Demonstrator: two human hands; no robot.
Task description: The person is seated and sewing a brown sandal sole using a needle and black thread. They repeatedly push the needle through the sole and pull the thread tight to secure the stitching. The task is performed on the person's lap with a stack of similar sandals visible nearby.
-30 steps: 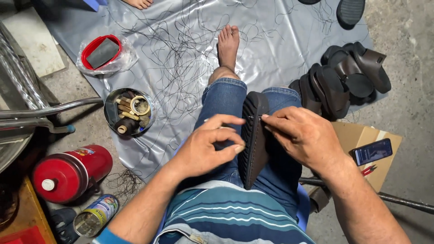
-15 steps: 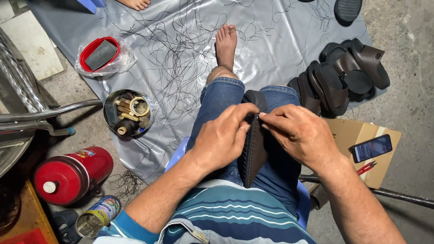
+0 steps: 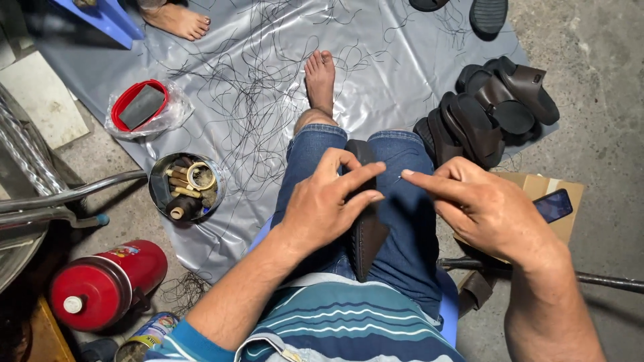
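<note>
Right hand (image 3: 490, 211) drawn away pinching needle (image 3: 398, 178), left hand (image 3: 329, 204) fingers gripping sole (image 3: 365, 234)

— From my feed: where does the sole (image 3: 364, 228) sit?

— On edge across the lap, between the left hand (image 3: 329, 201) and the right hand (image 3: 479, 204), the left one touching it.

— And around the legs?

— A sheet (image 3: 402, 80) spreads ahead under the foot (image 3: 320, 80). The round tin (image 3: 186, 186) lies at its left edge (spools inside), the sandal pile (image 3: 493, 114) at its right. Behind that pile, a cardboard box (image 3: 543, 194) carries a phone (image 3: 553, 204).
</note>
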